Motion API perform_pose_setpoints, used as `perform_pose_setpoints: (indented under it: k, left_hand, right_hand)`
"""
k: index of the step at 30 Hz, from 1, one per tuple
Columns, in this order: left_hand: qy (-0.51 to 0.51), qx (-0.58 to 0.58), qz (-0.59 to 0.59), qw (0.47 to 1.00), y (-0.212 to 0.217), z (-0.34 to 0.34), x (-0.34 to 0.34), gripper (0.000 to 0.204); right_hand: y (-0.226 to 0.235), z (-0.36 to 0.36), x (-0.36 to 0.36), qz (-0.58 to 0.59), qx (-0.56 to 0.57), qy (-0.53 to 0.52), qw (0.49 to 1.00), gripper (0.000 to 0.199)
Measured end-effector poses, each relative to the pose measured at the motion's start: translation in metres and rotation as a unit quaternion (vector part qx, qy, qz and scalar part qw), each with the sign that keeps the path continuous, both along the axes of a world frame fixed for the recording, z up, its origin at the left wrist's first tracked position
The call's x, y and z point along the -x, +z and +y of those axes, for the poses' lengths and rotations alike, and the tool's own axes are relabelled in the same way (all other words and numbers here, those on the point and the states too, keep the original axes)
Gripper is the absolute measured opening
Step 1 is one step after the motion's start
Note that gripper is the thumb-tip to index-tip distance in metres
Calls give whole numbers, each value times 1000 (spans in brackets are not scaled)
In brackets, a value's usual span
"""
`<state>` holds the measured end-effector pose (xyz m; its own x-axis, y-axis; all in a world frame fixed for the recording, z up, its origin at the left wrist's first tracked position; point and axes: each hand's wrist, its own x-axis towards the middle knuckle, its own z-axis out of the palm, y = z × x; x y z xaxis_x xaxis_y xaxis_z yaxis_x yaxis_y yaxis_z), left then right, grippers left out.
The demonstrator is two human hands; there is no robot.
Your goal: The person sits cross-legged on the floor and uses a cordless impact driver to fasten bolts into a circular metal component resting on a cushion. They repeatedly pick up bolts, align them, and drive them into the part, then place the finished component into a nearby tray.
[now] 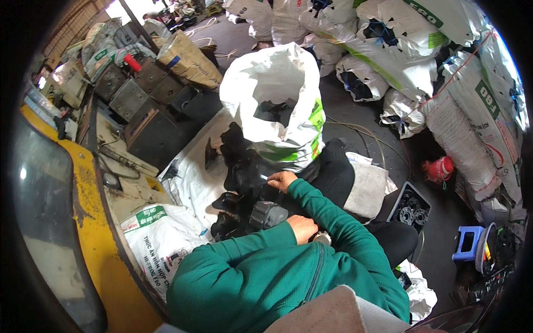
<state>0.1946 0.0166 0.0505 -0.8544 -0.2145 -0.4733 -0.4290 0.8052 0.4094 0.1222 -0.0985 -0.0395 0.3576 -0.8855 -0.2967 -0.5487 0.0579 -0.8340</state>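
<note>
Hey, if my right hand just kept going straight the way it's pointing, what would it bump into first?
Most likely the heap of black pieces, just left of your right hand in the picture, though depth is hard to judge from this single view.

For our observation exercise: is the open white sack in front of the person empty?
No, dark pieces show inside the open white sack.
</note>
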Motion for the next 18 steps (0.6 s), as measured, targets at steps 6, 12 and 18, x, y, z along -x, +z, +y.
perform_pose_setpoints:
  k: [6,12,18]
  left_hand:
    - [79,-23,116,990,-7,-16,-10,52]
    - [61,-64,77,993,-13,-30,9,63]
    - [-2,-42,19,999,-10,-18,41,68]
  right_hand:
    - [17,53,102,-435,-102,-298,843,35]
    - [28,222,221,-643,-36,-515,566,42]
    - [20,311,228,-763,115,-477,421,41]
